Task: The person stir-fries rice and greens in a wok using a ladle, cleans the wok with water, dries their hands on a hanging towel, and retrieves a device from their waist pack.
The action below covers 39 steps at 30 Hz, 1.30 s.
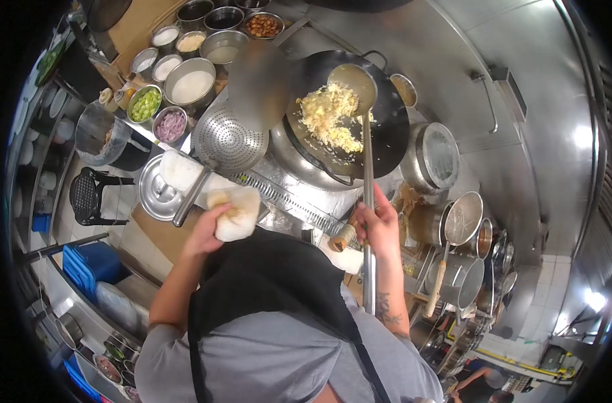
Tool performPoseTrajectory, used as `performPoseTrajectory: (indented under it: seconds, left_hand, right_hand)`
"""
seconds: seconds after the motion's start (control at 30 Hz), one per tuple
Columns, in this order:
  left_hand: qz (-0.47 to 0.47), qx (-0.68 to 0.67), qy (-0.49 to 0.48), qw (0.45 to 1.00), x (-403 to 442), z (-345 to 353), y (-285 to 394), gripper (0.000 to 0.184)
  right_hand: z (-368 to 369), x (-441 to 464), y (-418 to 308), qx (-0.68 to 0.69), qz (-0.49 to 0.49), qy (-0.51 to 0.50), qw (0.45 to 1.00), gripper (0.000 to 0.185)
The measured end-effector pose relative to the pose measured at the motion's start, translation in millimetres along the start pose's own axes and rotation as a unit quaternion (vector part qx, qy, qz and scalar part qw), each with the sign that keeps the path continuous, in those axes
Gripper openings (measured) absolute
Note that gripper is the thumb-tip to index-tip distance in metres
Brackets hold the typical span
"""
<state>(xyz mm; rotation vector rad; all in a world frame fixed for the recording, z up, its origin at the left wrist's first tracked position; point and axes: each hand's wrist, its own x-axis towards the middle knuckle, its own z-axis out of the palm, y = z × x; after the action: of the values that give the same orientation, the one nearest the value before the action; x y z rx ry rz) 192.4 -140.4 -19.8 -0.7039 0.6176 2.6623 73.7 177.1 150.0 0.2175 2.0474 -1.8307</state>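
My left hand is closed on a folded white cloth with a brown stain, to the left of the black apron. My right hand wraps around the long metal handle of a ladle. The ladle's bowl rests inside the black wok, at the upper edge of a heap of yellow-and-white food that looks like egg fried rice. A wooden handle end lies just left of my right hand. The wok sits on the stove, its near loop handle toward me.
A perforated strainer lies left of the wok, beside bowls of chopped green vegetable and sliced onion. Lidded pots and a long-handled sieve stand right. A black stool is left. Another person is at lower right.
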Motion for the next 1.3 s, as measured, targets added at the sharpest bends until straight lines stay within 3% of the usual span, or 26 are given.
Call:
performPoseTrajectory:
  seconds: [0.1, 0.13, 0.23, 0.3, 0.43, 0.47, 0.57, 0.6, 0.63, 0.7, 0.87, 1.0, 1.03, 1.13, 1.17, 1.2, 1.23, 1.3]
  left_hand:
    - [0.047, 0.049, 0.002, 0.998, -12, 2, 13, 0.045]
    - [0.061, 0.076, -0.002, 0.995, -9, 11, 16, 0.045]
    - [0.075, 0.129, -0.014, 0.989, 7, 40, 14, 0.044]
    - [0.068, 0.123, -0.014, 0.990, 22, 61, 4, 0.042]
    - [-0.023, 0.083, -0.033, 0.996, 64, 93, -27, 0.035]
    - [-0.033, 0.097, -0.059, 0.993, 79, 99, -37, 0.035]
    - [-0.078, 0.108, -0.058, 0.989, 122, 130, -57, 0.037]
    - [-0.078, 0.103, -0.063, 0.990, 132, 141, -62, 0.038]
    - [-0.076, 0.095, -0.068, 0.990, 142, 151, -66, 0.038]
    - [-0.075, 0.107, -0.032, 0.991, 159, 164, -72, 0.039]
    - [-0.042, 0.152, 0.036, 0.987, 160, 181, -69, 0.031]
    - [-0.041, 0.144, 0.040, 0.988, 181, 175, -61, 0.025]
    - [-0.062, 0.152, 0.010, 0.986, 224, 153, -76, 0.020]
    - [-0.085, 0.138, 0.049, 0.986, 174, 170, -82, 0.015]
    - [-0.080, 0.094, -0.011, 0.992, 176, 142, -108, 0.018]
    - [-0.033, 0.154, 0.039, 0.987, 148, 137, -115, 0.023]
    - [-0.010, 0.120, 0.060, 0.991, 74, 179, -91, 0.027]
    - [-0.038, 0.094, 0.046, 0.994, 56, 175, -101, 0.028]
  right_hand:
    - [-1, -10, -4, 0.088, 0.055, -0.022, 0.994, 0.059]
    - [0, -5, 0, 0.139, 0.082, -0.036, 0.986, 0.051]
    - [-24, 57, 53, 0.101, 0.159, -0.013, 0.982, 0.044]
    - [-22, 70, 27, 0.050, 0.090, 0.067, 0.993, 0.029]
    - [-76, 107, 2, -0.075, 0.021, 0.080, 0.994, 0.026]
    - [-86, 119, 3, -0.152, 0.003, 0.064, 0.986, 0.034]
    - [-87, 147, 15, -0.230, -0.058, 0.021, 0.971, 0.036]
    - [-81, 151, 23, -0.249, -0.037, 0.042, 0.967, 0.039]
    - [-92, 168, 52, -0.248, -0.067, 0.017, 0.966, 0.049]
    - [-72, 136, 43, -0.286, -0.031, -0.033, 0.957, 0.058]
    - [-137, 68, 55, -0.379, -0.121, -0.105, 0.912, 0.057]
    - [-155, 6, 51, -0.420, -0.057, 0.016, 0.906, 0.054]
    - [-147, -5, 51, -0.426, -0.060, 0.044, 0.902, 0.053]
    - [-151, -52, 38, -0.433, -0.070, 0.047, 0.898, 0.055]
    - [-158, -62, 26, -0.425, -0.083, 0.041, 0.900, 0.057]
    - [-178, -79, 13, -0.414, -0.068, 0.013, 0.907, 0.057]
    - [-189, -96, -6, -0.404, -0.028, -0.014, 0.914, 0.056]
    - [-198, -114, -40, -0.393, 0.056, -0.055, 0.916, 0.056]
